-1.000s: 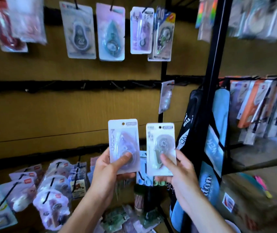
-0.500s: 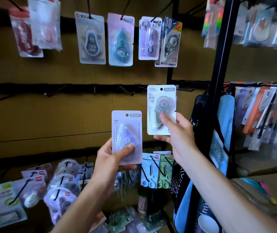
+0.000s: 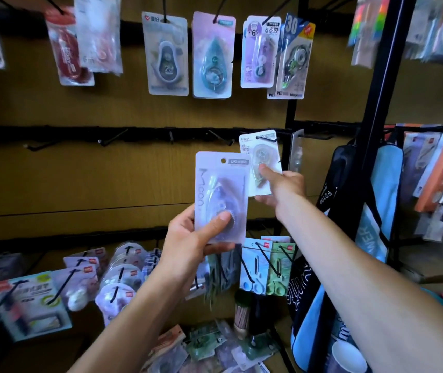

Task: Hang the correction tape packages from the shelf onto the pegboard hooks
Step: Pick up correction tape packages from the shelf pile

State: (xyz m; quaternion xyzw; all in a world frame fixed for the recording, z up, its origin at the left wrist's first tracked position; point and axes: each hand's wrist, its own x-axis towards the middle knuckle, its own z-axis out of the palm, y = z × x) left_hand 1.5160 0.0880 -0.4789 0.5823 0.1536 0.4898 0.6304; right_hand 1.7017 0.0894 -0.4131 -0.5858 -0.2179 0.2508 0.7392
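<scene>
White pack point(image 3: 260, 162) pinched in right hand point(image 3: 282, 187), its top at a middle-row hook point(image 3: 270, 140). Left hand point(image 3: 190, 238) grips 2nd pack point(image 3: 221, 195), thumb on front.

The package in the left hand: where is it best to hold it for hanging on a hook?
Probably keep the grip low. The left hand holds the package upright by its bottom, thumb on front, leaving the hang hole at the top free.
</scene>
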